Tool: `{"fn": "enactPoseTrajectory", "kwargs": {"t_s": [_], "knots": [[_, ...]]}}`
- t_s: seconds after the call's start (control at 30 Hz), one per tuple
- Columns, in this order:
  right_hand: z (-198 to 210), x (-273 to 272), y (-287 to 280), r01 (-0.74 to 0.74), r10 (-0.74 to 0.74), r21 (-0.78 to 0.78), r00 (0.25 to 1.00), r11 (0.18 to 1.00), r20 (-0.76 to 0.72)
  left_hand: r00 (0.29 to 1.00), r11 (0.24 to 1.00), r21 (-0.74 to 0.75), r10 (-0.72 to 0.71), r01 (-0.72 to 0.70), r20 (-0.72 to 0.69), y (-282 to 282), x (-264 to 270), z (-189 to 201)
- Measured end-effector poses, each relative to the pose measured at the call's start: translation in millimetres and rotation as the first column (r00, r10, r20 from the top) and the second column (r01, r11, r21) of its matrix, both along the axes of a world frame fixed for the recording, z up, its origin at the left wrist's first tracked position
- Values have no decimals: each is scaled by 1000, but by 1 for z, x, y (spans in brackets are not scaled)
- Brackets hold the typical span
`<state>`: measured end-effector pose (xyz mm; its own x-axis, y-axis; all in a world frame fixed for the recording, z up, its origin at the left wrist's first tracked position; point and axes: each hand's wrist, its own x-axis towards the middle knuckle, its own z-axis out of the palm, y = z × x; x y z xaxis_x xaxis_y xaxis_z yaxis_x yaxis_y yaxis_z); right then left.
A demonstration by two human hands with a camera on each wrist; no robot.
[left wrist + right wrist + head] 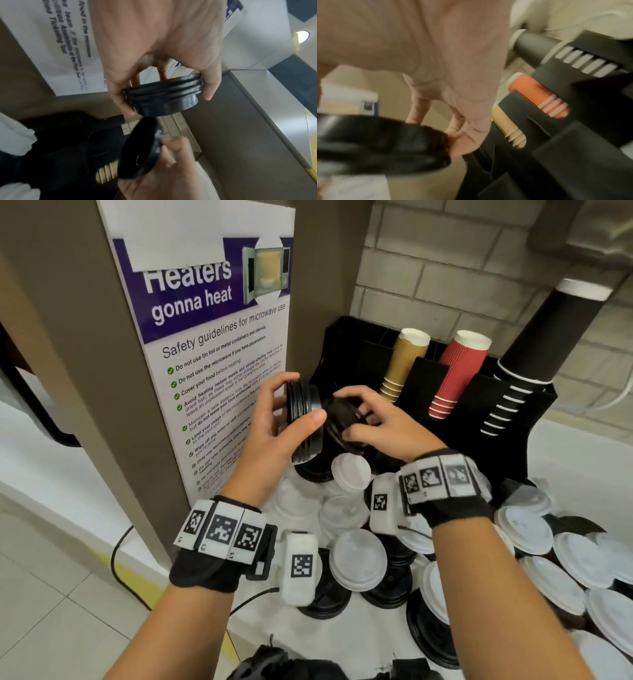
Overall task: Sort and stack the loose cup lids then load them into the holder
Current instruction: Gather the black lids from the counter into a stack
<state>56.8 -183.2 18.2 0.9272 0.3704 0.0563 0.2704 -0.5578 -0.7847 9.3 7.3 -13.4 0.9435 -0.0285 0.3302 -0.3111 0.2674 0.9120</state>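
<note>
My left hand (291, 405) grips a short stack of black lids (305, 419) on edge, thumb on one side and fingers on the other; the stack of black lids (164, 96) also shows in the left wrist view. Just to its right, my right hand (359, 419) pinches a single black lid (342, 419) by its rim, tilted toward the stack and close to it. That single black lid (139, 150) is near the stack but apart from it. The black holder (346, 350) stands behind both hands.
Loose white lids (358, 559) and black lids (390, 587) cover the counter below and to the right. The holder carries tan cups (404, 361), red cups (459, 371) and black cups (548, 337). A microwave safety poster (212, 337) hangs on the left.
</note>
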Motion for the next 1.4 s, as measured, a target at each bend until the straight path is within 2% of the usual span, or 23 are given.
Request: {"fn": "enactPoseTrajectory", "kwargs": {"t_s": [0.07, 0.13, 0.2, 0.37, 0.57, 0.87, 0.93, 1.0, 1.03, 1.07, 1.1, 1.13, 1.17, 1.2, 1.23, 1.3, 1.4], "knots": [[-4, -18, 0, 20, 0, 290, 998, 957, -68, 999, 999, -25, -22, 21, -25, -6, 1, -4], [-11, -30, 5, 12, 30, 416, 995, 909, -94, 999, 999, -34, -39, 38, -36, -11, 1, -6], [-14, -39, 10, -5, 50, 469, 995, 883, -84, 997, 998, -21, -53, 52, -51, -14, 1, -6], [-8, -43, 9, -27, 66, 463, 996, 886, -68, 991, 994, 16, -111, 113, -67, -19, -5, -4], [-6, -47, 11, -59, 95, 458, 994, 887, -54, 991, 994, -9, -112, 112, -75, -19, -7, -3], [-6, -40, 12, -78, 129, 471, 989, 879, -77, 995, 998, -17, -70, 69, -69, -20, -4, -7], [-6, -31, 12, -12, 79, 496, 990, 868, -114, 998, 999, -37, -22, 20, -53, -17, -2, -7], [-5, -16, 16, 81, -54, 350, 995, 933, -86, 999, 998, -61, 17, -19, -27, -12, -1, -5], [-5, -6, 20, 77, -70, 182, 997, 980, -44, 999, 997, -73, 23, -24, -25, -10, 0, -4], [-7, 4, 25, 19, -20, -72, 1000, 997, -14, 999, 997, -79, 23, -25, -28, -8, 1, -3], [-12, 13, 33, -70, 58, -371, 997, 926, -44, 999, 996, -82, 23, -26, -32, -6, 1, -3], [-21, 21, 41, -149, 94, -638, 988, 755, -120, 999, 996, -84, 26, -29, -35, -4, 1, -3], [-29, 26, 48, -196, 81, -813, 980, 549, -182, 999, 996, -87, 30, -33, -35, -2, 1, -2], [-37, 31, 53, -215, 69, -893, 976, 394, -205, 999, 995, -91, 37, -39, -34, -1, 1, -2], [-45, 34, 57, -215, 76, -925, 977, 313, -201, 999, 994, -96, 41, -44, -33, 0, 1, -2], [-56, 41, 59, -191, 107, -939, 980, 287, -167, 999, 993, -108, 43, -46, -33, 1, 1, -2], [-65, 52, 59, -166, 101, -932, 985, 323, -140, 999, 991, -123, 42, -45, -34, 2, 2, -3]]}}
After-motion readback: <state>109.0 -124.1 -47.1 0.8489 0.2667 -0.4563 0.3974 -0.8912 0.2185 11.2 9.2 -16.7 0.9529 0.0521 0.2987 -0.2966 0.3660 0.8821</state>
